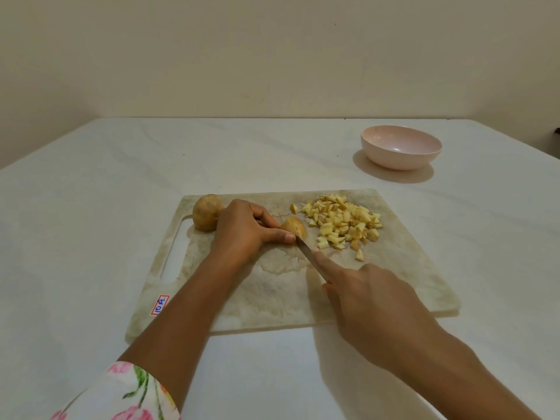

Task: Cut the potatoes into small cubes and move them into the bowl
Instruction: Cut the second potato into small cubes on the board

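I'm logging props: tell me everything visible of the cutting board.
The cutting board is a rectangular slab with rounded corners, marbled beige and white, lying flat on the white table. A slot handle runs along its left edge; a sticker reading 10A sits at its near left corner. It bears a whole potato, a potato piece that the left hand holds, and a pile of cubes.
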